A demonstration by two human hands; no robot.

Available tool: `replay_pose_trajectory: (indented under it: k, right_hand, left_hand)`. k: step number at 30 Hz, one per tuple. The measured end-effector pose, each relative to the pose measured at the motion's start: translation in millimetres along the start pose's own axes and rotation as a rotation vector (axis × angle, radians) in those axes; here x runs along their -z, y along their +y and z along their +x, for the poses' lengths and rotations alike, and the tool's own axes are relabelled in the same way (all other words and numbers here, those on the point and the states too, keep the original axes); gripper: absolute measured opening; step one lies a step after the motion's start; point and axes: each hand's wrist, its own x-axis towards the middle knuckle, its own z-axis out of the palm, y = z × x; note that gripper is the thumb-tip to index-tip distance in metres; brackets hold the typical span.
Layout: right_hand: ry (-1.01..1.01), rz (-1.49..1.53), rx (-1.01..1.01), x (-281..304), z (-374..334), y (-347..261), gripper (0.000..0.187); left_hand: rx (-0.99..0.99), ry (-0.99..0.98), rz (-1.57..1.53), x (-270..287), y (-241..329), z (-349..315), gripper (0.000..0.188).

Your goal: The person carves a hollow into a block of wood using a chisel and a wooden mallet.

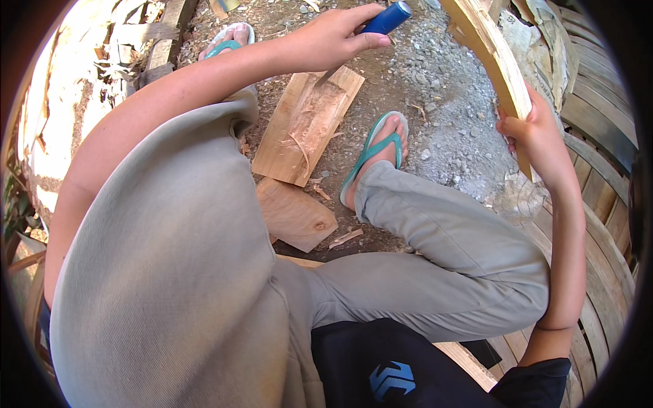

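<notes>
Outdoor woodworking spot, a rough yard workshop, not indoors. Bare dirt and gravel ground [442,115] in strong sunlight. Flat wood boards [306,126] lie on the dirt with shavings [299,146] and chips [345,238] scattered round them. Split timber and scrap [136,41] piled at upper left. Stacked curved wooden slats [598,224] fill the right side. Person sits low, flip-flops [374,153] on the ground, no bench or table. Curved wood strip [496,61] in one hand, blue-handled tool [384,19] in the other: hand carving work.
</notes>
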Motion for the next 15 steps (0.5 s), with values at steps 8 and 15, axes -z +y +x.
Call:
replay_pose_trajectory:
  k: [8, 15]
  right_hand:
    - [0.236, -0.129, 0.152, 28, -59, -6, 0.060]
    - [0.191, -0.177, 0.044, -17, -89, -15, 0.055]
  left_hand:
    - [-0.121, -0.066, 0.069, 5, -1, -7, 0.055]
    - [-0.087, -0.117, 0.117, 14, 13, -5, 0.047]
